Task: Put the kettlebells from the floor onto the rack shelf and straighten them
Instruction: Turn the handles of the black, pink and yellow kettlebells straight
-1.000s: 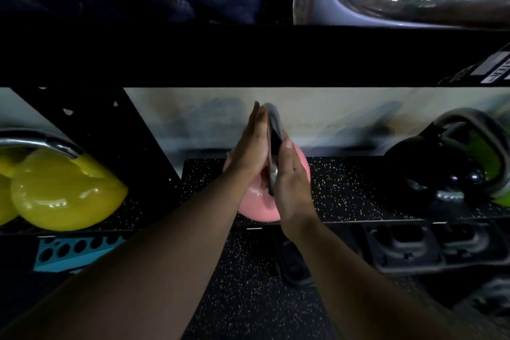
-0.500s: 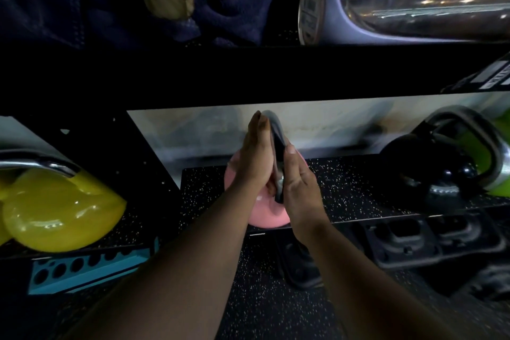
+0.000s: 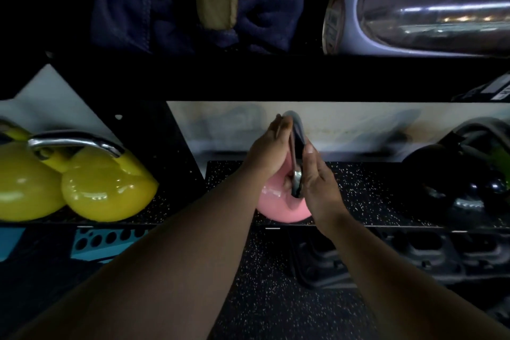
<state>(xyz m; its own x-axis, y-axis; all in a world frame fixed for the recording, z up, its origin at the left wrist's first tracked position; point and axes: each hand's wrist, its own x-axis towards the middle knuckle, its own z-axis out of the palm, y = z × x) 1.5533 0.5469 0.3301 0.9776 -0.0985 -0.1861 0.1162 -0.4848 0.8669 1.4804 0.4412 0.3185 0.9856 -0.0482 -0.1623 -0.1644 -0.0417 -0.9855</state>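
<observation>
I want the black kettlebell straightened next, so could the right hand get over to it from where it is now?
Probably yes. The right hand is pressed flat to the pink kettlebell's handle, and the speckled shelf between it and the black kettlebell holds nothing, so the way looks free once it lets go.

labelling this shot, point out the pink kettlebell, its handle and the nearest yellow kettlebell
pink kettlebell (image 3: 278,205), head view, lower front of its body
handle (image 3: 297,135), head view, upper metal curve
yellow kettlebell (image 3: 107,188), head view, front of its body
</observation>
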